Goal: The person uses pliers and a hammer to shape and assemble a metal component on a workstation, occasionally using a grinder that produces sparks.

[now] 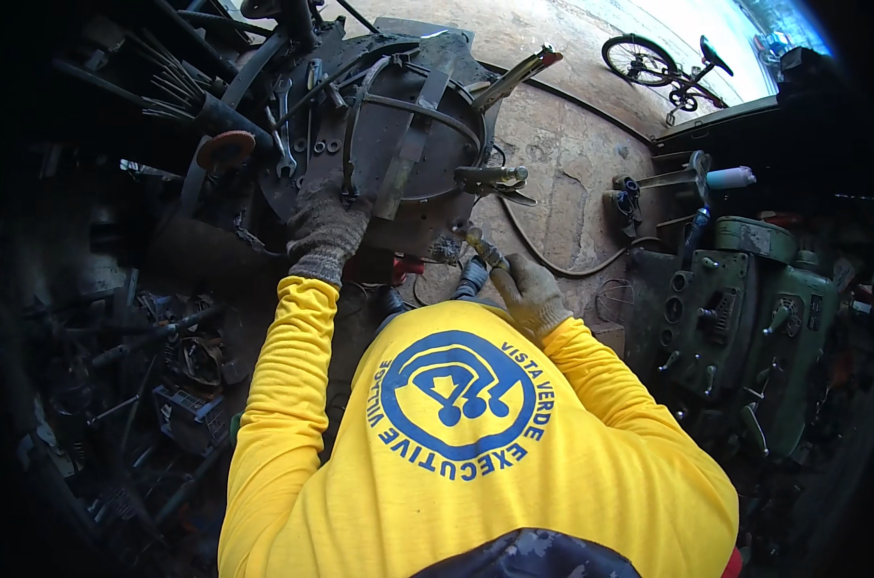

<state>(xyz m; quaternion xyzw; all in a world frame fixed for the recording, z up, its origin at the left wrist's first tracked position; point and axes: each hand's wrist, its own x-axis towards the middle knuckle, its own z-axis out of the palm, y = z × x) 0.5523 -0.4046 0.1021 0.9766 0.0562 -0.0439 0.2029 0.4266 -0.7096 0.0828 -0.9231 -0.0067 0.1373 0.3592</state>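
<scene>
My left hand (329, 229), in a dark grey knit glove, is at the near edge of the steel work plate (422, 220). Its fingers close around the lower end of a curved metal bar (353, 135), though shadow hides part of the grip. A round metal frame (427, 120) lies on the plate, crossed by a flat steel strip (413, 144). Locking pliers (493, 178) grip the plate's right side, and a second clamp (519, 77) sits farther back. My right hand (533, 294), also gloved, is wrapped round a brownish cylindrical tool (485, 249) pointing toward the plate's near right corner.
Wrenches (283, 125) and several nuts (318, 147) lie left of the frame, near an orange disc (227, 151). A hose (552, 270) curves across the floor. A green machine (745, 308) stands at right, a bicycle (668, 72) far right. Metal clutter (148, 356) fills the left.
</scene>
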